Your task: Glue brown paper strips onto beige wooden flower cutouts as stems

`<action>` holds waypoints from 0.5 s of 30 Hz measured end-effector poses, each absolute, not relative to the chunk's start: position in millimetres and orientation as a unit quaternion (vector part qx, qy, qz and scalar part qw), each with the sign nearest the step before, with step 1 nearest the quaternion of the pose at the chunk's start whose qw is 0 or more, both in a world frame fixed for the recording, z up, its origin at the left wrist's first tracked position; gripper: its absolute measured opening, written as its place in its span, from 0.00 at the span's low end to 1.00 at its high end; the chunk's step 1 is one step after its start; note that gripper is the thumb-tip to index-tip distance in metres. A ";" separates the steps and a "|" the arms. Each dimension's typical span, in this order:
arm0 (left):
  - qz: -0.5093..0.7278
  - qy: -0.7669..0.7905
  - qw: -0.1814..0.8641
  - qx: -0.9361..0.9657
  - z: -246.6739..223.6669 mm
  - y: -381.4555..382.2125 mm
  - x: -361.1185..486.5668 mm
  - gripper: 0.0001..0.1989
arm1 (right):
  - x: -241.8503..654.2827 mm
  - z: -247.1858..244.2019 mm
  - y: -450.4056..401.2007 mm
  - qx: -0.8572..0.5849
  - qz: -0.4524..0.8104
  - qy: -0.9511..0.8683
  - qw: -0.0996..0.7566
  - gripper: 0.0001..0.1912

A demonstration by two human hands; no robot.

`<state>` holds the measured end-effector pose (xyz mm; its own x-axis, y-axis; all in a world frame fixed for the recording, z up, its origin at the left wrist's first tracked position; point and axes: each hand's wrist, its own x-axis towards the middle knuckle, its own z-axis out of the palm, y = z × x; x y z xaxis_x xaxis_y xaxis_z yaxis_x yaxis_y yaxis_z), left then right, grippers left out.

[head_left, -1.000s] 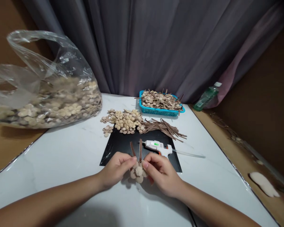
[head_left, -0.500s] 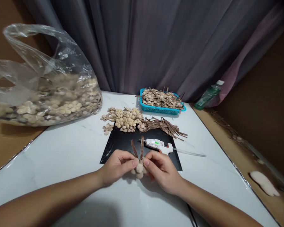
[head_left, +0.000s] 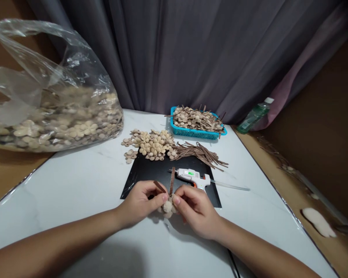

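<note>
Between my two hands is a beige fabric flower [head_left: 168, 209] with a fluffy pale centre. My left hand [head_left: 143, 200] pinches its left petals between thumb and forefinger, and my right hand [head_left: 197, 210] pinches the right side. A brown checked ribbon [head_left: 172, 181] stands up from the flower's top; its other end [head_left: 159, 187] leans left against my left forefinger. Just beyond my right hand, a white glue gun [head_left: 193, 177] with a green light lies on a black mat [head_left: 145, 173], a clear glue stick [head_left: 230, 186] sticking out of its back.
Past the mat lie a pile of fabric flowers [head_left: 155, 143] and a bundle of brown ribbon strips [head_left: 201, 153]. A blue basket [head_left: 197, 133] of ribboned flowers stands behind. At left sits a clear plastic bag [head_left: 84, 77] full of flowers; a green bottle [head_left: 253, 117] is at right.
The left ribbon end has tipped over to the left, down to my left forefinger. Both hands keep their pinch on the flower. The view has shifted slightly.
</note>
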<state>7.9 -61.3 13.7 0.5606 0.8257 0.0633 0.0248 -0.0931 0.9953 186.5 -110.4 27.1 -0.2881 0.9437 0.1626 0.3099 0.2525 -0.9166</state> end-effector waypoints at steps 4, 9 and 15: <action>0.352 0.308 0.556 0.687 13.2 -60.3 5.8 0.10 | 188.5 26.5 -109.4 -0.441 0.380 -0.697 0.419 0.10; 0.401 0.270 0.459 0.745 9.1 -61.5 2.2 0.07 | 189.4 23.8 -109.7 -0.416 0.414 -0.674 0.449 0.09; 0.418 0.268 0.429 0.755 9.4 -61.9 2.2 0.06 | 187.0 21.7 -110.0 -0.403 0.569 -0.559 0.448 0.11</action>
<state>2.2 -61.9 9.4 0.5070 0.7628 0.4015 0.0456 -0.4889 0.8712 187.0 -110.0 21.7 -0.2723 0.9613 0.0425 -0.0589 0.0274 -0.9979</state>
